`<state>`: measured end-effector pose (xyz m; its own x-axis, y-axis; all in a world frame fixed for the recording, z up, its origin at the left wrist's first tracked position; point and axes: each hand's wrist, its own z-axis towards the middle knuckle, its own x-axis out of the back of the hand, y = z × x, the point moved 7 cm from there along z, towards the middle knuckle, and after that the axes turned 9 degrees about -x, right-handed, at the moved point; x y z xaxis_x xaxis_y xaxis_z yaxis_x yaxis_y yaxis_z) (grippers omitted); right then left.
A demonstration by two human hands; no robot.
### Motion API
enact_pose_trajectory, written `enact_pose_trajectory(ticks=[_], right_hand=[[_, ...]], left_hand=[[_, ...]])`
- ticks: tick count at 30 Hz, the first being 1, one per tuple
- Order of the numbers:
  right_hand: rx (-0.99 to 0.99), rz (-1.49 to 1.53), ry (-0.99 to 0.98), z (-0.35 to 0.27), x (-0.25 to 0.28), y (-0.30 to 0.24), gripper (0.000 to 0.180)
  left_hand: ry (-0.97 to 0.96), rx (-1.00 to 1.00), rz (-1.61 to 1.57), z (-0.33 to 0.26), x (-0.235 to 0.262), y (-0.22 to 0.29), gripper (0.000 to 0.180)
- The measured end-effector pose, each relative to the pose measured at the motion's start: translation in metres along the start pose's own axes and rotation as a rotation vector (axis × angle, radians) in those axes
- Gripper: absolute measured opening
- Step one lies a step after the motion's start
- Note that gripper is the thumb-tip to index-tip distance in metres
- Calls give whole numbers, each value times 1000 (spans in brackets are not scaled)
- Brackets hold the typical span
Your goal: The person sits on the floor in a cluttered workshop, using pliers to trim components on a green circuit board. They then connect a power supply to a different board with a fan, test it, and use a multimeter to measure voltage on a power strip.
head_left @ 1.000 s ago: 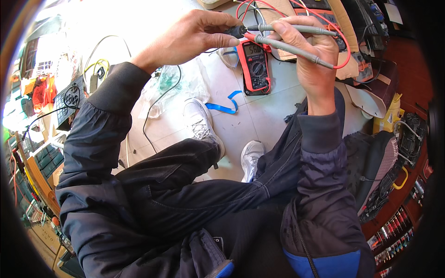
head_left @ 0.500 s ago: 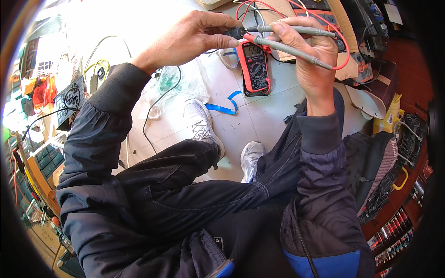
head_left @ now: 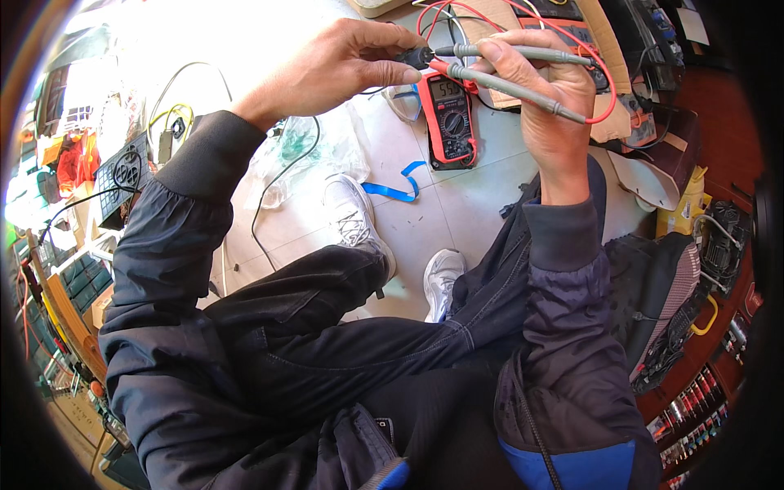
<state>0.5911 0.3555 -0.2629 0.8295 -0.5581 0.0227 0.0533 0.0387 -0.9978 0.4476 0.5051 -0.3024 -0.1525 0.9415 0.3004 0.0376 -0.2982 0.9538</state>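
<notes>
Between thumb and fingers, my left hand (head_left: 339, 69) pinches a small black plug (head_left: 417, 57), its end turned toward my right hand. My right hand (head_left: 555, 94) is closed around two grey multimeter probes (head_left: 523, 54), held one above the other like chopsticks. Both probe tips meet the plug's end; exact contact is too small to tell. A red lead curves up from the lower probe. Just below the tips, a red and black digital multimeter (head_left: 448, 122) lies on the floor with digits lit on its screen.
A blue strap (head_left: 396, 193) and a clear plastic bag (head_left: 314, 151) lie on the tiled floor near my shoes. A black cable (head_left: 282, 175) runs across at left. Cardboard and an orange-grey case (head_left: 563, 33) stand far right; tools and a yellow bag (head_left: 688, 204) are at right.
The digits on the multimeter's screen have changed slightly. My hands, the plug and the probes keep the same position.
</notes>
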Motion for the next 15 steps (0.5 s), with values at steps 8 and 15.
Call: enact_pose_trajectory(ticks=[8,15], right_hand=[[-118,77,-18,0,-5,-2,14],[-146,94,16,-2,-9,-1,11]], left_hand=[[-2,-2,-3,1,1,6,50],[-2,20,0,0,1,10,43]])
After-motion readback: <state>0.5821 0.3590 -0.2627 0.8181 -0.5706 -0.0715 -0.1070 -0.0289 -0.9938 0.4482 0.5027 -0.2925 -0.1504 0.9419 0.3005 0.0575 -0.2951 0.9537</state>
